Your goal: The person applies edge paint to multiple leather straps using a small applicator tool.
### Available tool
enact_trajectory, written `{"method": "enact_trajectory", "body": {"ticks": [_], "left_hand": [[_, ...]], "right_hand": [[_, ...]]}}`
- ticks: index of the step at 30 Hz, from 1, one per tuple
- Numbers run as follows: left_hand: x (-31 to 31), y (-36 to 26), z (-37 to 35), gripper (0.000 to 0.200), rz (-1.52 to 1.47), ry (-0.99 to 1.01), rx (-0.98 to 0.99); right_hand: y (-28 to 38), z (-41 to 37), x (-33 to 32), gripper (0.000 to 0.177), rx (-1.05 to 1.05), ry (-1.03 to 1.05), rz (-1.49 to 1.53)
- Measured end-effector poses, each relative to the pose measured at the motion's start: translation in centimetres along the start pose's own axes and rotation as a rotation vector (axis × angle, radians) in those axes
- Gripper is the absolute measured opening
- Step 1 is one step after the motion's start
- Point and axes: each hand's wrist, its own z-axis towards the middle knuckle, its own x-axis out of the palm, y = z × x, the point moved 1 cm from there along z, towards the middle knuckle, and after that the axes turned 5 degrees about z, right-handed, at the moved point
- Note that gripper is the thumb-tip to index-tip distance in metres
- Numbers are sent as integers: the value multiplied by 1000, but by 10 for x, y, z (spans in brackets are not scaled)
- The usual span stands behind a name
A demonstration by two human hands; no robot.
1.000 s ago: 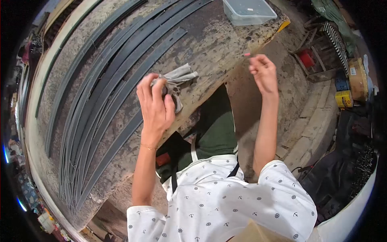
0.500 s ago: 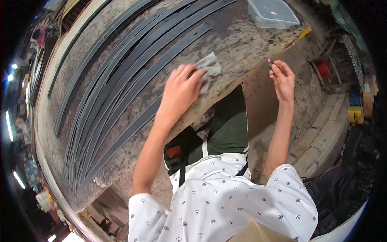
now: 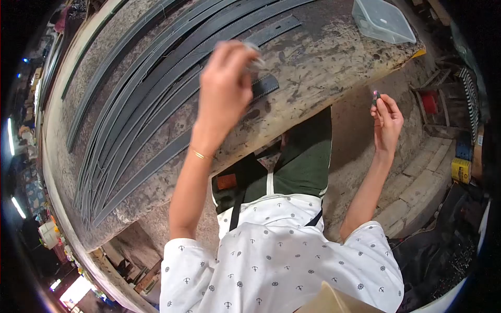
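My left hand point(image 3: 224, 81), blurred by motion, is closed on a crumpled pale grey rag point(image 3: 255, 56). It is over the worktable, overlapping the long dark grey strips point(image 3: 151, 107). These are flat and belt-like, with light stitching along their edges. One strip's squared end point(image 3: 266, 86) shows just right of the hand. Off the table's front edge, my right hand point(image 3: 389, 121) pinches a small dark object point(image 3: 375, 97) with a pink tip between thumb and fingers. Its exact kind I cannot tell.
A clear plastic tub point(image 3: 383, 22) stands at the table's far right corner. The stained worktable point(image 3: 318, 68) runs diagonally before me. Right of it are a wooden stool-like frame point(image 3: 436, 104), a yellow box point(image 3: 461, 170) and a low curved ledge point(image 3: 417, 182).
My left hand has moved up and over the strips with the rag, uncovering a strip end near the table edge. My right hand keeps its pinch; the view has shifted slightly.
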Motion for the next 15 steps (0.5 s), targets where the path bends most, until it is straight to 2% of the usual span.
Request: {"method": "enact_trajectory", "body": {"ticks": [3,4,7,15], "left_hand": [[23,-8,-38,41,-53,232,28],[27,-8,-43,40,15,275,79],[23,-15,-45,37,114,332,97],[22,-24,-49,32,123,307,30]], "right_hand": [[-1,2,5,17,7,8,0],[-2,2,8,17,10,8,14],[-5,3,14,19,11,48,66],[-10,0,33,23,13,26,-2]]}}
